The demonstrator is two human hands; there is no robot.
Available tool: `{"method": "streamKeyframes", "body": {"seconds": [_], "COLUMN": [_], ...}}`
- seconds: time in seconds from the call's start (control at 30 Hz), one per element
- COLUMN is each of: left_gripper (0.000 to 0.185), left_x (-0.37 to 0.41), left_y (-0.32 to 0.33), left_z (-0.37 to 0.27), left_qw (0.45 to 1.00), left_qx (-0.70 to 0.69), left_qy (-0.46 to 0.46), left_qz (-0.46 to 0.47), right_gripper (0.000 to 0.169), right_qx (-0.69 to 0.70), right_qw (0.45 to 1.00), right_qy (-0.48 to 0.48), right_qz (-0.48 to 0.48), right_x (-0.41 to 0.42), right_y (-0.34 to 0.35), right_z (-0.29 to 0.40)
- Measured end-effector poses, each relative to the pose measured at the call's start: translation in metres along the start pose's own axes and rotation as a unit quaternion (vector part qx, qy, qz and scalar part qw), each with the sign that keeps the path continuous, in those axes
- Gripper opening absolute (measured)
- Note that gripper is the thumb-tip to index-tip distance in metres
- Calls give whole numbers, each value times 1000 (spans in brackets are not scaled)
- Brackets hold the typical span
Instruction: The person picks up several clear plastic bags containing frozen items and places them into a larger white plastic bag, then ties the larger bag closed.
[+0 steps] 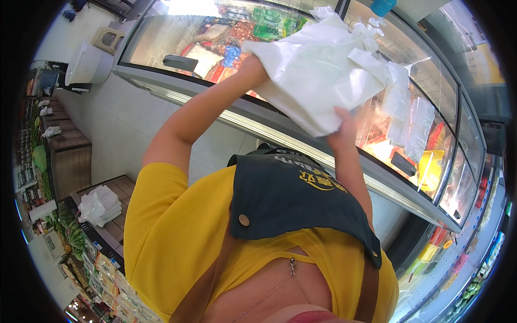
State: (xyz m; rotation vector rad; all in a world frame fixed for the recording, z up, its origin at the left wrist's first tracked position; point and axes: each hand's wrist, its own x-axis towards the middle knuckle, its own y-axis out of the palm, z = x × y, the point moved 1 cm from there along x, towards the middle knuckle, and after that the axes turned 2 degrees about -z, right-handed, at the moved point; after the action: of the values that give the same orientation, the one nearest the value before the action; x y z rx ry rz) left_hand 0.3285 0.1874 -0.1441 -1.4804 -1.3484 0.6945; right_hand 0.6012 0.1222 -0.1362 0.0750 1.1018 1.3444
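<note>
A stack of white plastic bags (315, 76) is spread above the glass top of a display freezer. My left hand (253, 70) holds its left edge; the fingers are partly hidden behind the plastic. My right hand (343, 129) grips the near right corner, with the thumb on top. Knotted plastic (365, 34) bunches at the far side. Clear plastic bags (418, 125) lie on the glass to the right of the stack.
The freezer's metal front edge (282, 135) runs before me, with packaged food (230, 56) under its glass. A black handle (180, 63) is at left. Farther left are a white bin (89, 64), a stool (108, 39) and a wooden stand (70, 161); another bag pile (100, 205) lies nearer me.
</note>
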Motion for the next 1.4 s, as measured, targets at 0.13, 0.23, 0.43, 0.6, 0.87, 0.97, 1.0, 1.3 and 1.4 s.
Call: {"method": "streamKeyframes", "body": {"seconds": [0.13, 0.23, 0.43, 0.6, 0.87, 0.97, 1.0, 1.3, 1.4], "left_gripper": [37, 40, 39, 50, 40, 38, 37, 32, 47], "left_x": [-4, -50, -92, -65, -7, 7, 11, 36, 21], "left_y": [-52, -54, -35, -41, 12, 14, 11, -21, -51], "left_z": [-8, -20, -55, -104, -155, -132, -123, 5, -38], "left_qw": [873, 553, 817, 993, 968, 980, 978, 945, 990], "left_qx": [-433, -681, -404, -79, -212, -40, 13, 311, 91], "left_qy": [-115, -431, -296, 73, 62, 82, 84, -23, -85], "left_qz": [191, 209, 286, 57, 119, 179, 192, 99, 62], "right_gripper": [45, 37, 32, 41, 47, 48, 48, 49, 45], "right_qx": [-93, -262, -542, -651, -747, -756, -750, -754, -699], "right_qw": [991, 965, 838, 756, 652, 641, 648, 644, 703], "right_qy": [-80, -20, -31, -44, -109, -117, -119, -104, -120], "right_qz": [53, 20, -47, -57, -65, -66, -64, -77, -62], "right_x": [-19, -14, -18, -14, -13, -8, -8, -12, -12], "right_y": [-3, -53, -89, -82, -72, -83, -84, -78, -85], "right_z": [45, 74, 80, 79, 78, 76, 75, 76, 76]}}
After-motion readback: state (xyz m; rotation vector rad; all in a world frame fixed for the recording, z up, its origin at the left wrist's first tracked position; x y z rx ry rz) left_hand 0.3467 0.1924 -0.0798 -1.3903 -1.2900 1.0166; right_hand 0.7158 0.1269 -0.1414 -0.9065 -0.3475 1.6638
